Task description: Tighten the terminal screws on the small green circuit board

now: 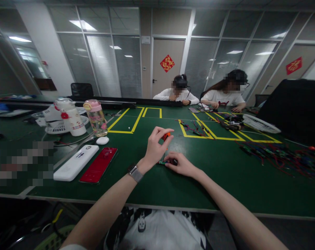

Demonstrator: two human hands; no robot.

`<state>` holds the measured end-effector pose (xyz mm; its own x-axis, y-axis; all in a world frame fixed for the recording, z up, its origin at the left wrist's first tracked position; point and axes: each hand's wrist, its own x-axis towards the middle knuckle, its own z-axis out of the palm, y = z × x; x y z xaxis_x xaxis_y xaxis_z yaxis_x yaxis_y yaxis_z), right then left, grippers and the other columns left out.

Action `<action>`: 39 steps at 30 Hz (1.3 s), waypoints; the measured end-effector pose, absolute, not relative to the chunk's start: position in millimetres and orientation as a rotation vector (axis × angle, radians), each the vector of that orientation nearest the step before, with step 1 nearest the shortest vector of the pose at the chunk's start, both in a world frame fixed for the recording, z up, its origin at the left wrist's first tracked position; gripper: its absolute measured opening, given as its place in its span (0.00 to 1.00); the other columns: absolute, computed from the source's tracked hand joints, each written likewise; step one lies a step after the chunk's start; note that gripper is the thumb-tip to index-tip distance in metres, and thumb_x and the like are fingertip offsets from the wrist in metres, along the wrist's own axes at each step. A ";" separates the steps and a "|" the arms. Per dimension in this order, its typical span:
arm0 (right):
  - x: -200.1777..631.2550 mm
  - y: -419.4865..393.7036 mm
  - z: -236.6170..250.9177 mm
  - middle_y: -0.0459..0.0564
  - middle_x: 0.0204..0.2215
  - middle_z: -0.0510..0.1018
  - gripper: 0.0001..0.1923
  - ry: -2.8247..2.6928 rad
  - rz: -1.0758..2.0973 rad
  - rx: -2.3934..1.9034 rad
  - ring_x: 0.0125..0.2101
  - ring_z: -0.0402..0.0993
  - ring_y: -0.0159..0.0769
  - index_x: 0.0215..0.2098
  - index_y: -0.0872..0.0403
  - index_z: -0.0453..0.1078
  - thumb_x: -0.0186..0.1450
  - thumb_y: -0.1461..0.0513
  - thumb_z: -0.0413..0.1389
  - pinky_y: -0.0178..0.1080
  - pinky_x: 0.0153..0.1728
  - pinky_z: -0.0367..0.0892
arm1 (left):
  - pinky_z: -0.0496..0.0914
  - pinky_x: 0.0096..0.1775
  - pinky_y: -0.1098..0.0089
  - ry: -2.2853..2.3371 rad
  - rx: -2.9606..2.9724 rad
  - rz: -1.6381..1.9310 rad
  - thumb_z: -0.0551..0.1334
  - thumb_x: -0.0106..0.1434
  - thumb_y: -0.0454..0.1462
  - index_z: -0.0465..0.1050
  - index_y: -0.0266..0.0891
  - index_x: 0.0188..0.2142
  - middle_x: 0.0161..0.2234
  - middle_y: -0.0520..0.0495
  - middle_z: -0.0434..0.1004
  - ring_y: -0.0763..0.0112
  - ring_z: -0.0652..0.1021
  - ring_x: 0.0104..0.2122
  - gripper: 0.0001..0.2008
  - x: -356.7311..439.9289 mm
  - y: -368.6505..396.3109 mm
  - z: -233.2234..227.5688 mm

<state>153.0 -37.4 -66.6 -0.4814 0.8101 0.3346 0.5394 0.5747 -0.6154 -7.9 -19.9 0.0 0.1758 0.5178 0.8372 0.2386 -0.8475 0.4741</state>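
Far left on green table point(136, 180): white bottle point(73, 119), pink-capped bottle point(96, 118), then white power bank point(76, 162) beside red phone point(98, 165). My left hand point(154, 147) raised above table centre, thumb and fingertips pinched on small orange part point(166, 136). Just right and lower, my right hand point(182, 165) flat on table, fingers pressed together on small green board point(164, 162). Farther right: loose cable pile point(282, 156). Across table, two people seated, hands busy with wires
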 end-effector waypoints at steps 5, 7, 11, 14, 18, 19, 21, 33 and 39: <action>152.7 -36.9 -67.0 0.47 0.28 0.71 0.06 -2.194 0.597 -1.073 0.25 0.67 0.30 0.36 0.56 0.75 0.60 0.67 0.58 0.33 0.28 0.63 | 0.68 0.46 0.68 0.679 2.201 1.643 0.51 0.70 0.32 0.70 0.43 0.51 0.44 0.47 0.74 0.71 0.74 0.44 0.15 -9.0 -20.2 0.9; 152.8 -36.6 -67.5 0.47 0.28 0.71 0.06 -2.193 0.604 -1.072 0.25 0.67 0.30 0.36 0.56 0.75 0.60 0.66 0.58 0.33 0.28 0.64 | 0.68 0.46 0.68 0.667 2.195 1.640 0.51 0.69 0.32 0.70 0.42 0.52 0.44 0.47 0.75 0.70 0.74 0.44 0.15 -8.8 -20.2 1.5; 153.4 -35.7 -68.7 0.47 0.29 0.71 0.06 -2.187 0.604 -1.069 0.26 0.67 0.30 0.36 0.56 0.75 0.59 0.67 0.59 0.33 0.28 0.64 | 0.69 0.39 0.71 0.733 2.208 1.701 0.59 0.65 0.33 0.74 0.41 0.46 0.37 0.49 0.71 0.72 0.73 0.35 0.10 -7.6 -20.2 2.3; 153.3 -35.5 -68.6 0.47 0.28 0.71 0.06 -2.197 0.591 -1.071 0.26 0.67 0.30 0.36 0.56 0.75 0.60 0.67 0.59 0.33 0.28 0.63 | 0.69 0.39 0.71 0.756 2.208 1.715 0.61 0.64 0.34 0.75 0.41 0.44 0.36 0.49 0.69 0.73 0.72 0.34 0.09 -7.6 -19.9 1.5; 152.8 -35.5 -67.4 0.47 0.28 0.71 0.06 -2.213 0.579 -1.074 0.26 0.67 0.31 0.36 0.56 0.75 0.60 0.66 0.59 0.34 0.29 0.63 | 0.68 0.45 0.68 0.717 2.192 1.646 0.52 0.70 0.34 0.71 0.43 0.51 0.42 0.47 0.73 0.71 0.74 0.42 0.14 -8.1 -19.0 -0.3; 152.8 -35.5 -67.2 0.47 0.28 0.72 0.06 -2.214 0.582 -1.073 0.26 0.67 0.31 0.36 0.56 0.75 0.60 0.66 0.58 0.34 0.29 0.63 | 0.68 0.47 0.68 0.695 2.185 1.631 0.51 0.70 0.33 0.70 0.43 0.53 0.44 0.47 0.73 0.70 0.74 0.44 0.15 -8.0 -18.8 -0.5; 153.0 -35.6 -67.2 0.48 0.29 0.72 0.06 -2.216 0.586 -1.069 0.26 0.67 0.31 0.36 0.56 0.75 0.60 0.66 0.58 0.34 0.29 0.64 | 0.68 0.48 0.67 0.658 2.169 1.620 0.50 0.70 0.32 0.68 0.43 0.54 0.46 0.46 0.74 0.70 0.74 0.45 0.16 -7.6 -18.3 -0.9; 154.2 -36.7 -66.5 0.47 0.29 0.72 0.05 -2.210 0.578 -1.053 0.27 0.68 0.31 0.35 0.56 0.75 0.60 0.66 0.58 0.34 0.29 0.64 | 0.69 0.43 0.69 0.714 2.202 1.679 0.53 0.69 0.35 0.72 0.42 0.48 0.40 0.47 0.72 0.71 0.74 0.40 0.12 -8.6 -21.4 1.2; 153.9 -37.0 -66.2 0.47 0.29 0.72 0.05 -2.211 0.584 -1.061 0.27 0.68 0.32 0.36 0.56 0.75 0.61 0.66 0.58 0.34 0.29 0.64 | 0.70 0.42 0.68 0.699 2.170 1.649 0.54 0.69 0.35 0.68 0.41 0.53 0.41 0.46 0.73 0.70 0.74 0.40 0.14 -8.0 -18.8 -0.8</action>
